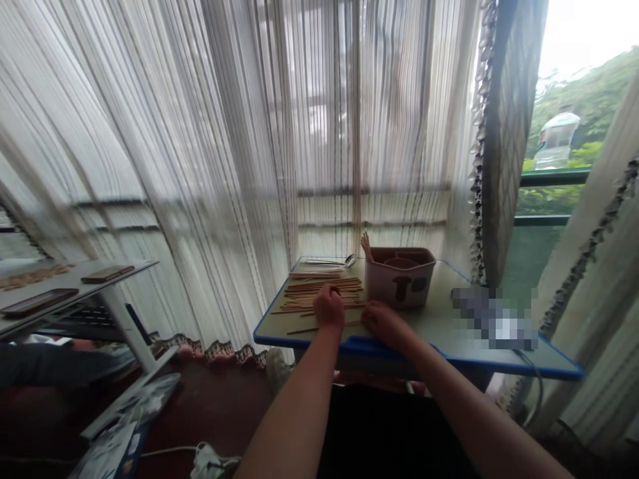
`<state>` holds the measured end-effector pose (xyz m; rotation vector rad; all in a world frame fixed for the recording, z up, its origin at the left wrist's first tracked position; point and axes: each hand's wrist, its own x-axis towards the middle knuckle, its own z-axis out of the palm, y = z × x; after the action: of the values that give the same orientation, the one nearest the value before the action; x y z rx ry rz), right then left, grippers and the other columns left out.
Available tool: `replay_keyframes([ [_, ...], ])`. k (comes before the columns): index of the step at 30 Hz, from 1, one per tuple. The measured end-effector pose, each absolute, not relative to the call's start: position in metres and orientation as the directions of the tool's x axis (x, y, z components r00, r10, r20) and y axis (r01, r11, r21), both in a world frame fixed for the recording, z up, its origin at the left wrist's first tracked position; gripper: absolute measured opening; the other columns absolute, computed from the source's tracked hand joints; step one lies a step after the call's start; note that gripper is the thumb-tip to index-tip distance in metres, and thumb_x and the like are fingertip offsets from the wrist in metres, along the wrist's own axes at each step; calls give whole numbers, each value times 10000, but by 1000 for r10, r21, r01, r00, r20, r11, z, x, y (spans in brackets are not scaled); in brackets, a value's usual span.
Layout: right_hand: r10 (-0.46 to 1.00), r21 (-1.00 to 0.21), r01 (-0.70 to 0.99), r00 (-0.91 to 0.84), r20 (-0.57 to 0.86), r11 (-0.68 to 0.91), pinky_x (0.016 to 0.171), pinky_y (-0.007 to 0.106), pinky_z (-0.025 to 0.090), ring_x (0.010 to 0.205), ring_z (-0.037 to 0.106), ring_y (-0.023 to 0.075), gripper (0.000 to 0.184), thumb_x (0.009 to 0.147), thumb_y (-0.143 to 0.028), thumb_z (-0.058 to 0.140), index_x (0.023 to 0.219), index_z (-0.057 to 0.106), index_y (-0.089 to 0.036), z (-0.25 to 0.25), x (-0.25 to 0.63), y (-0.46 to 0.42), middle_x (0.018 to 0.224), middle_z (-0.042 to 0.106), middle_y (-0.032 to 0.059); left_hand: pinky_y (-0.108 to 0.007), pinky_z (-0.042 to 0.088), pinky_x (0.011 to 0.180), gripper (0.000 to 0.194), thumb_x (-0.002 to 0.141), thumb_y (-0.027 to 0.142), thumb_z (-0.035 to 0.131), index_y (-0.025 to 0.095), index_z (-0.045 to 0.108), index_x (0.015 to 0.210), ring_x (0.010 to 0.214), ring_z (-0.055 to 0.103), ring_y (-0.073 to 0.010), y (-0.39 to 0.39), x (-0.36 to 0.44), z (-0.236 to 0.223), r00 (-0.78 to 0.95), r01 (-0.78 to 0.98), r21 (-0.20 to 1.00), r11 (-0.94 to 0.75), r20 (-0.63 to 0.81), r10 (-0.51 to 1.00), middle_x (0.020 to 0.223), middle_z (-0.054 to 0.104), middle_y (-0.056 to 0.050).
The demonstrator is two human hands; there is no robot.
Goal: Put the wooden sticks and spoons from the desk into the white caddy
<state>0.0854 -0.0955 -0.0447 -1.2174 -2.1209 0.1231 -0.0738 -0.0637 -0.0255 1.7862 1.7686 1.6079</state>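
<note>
left hand (329,306) is covering some chopsticks (307,291), fingers curled in; right hand (378,318) is lying near the front edge of the table (439,332), fingers bent. cannot tell whether either is gripping anything. chopsticks are lying toward the left edge, container (394,286) standing near the back.

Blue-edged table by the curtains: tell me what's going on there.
A person has both bare hands at the blue-edged table. The left hand is over the thin sticks spread there; the right hand is low in front of the divided container, with one separate stick running toward it. Whether either hand grips a stick is unclear. A few upright sticks stand at the container's left end, and a spoon-like utensil lies toward the back.
</note>
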Motion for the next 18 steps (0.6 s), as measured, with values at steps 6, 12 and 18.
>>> replay_keyframes([
  [6,789,-712,618,229,570,335,722,320,416,776,541,200,270,823,-367,391,879,551,-157,-48,107,-86,831,590,90,-288,390,753,281,843,281,349,206,620,860,781,588,-173,-76,-62,-23,-66,788,514,-339,617,784,815,659,-40],
  [12,514,-867,429,700,496,254,667,310,400,680,520,183,315,832,-423,349,879,508,-156,-41,120,-100,740,562,59,-263,399,735,334,830,453,418,207,638,882,780,587,-165,-81,-55,-22,341,780,312,-543,514,787,809,656,-36],
  [18,440,-876,354,763,472,327,623,289,402,612,501,154,393,813,-499,384,945,509,-150,-39,118,-104,727,561,43,-247,409,730,245,830,348,446,244,666,861,813,575,-159,-75,-53,-29,459,779,208,-591,452,764,885,641,-25],
])
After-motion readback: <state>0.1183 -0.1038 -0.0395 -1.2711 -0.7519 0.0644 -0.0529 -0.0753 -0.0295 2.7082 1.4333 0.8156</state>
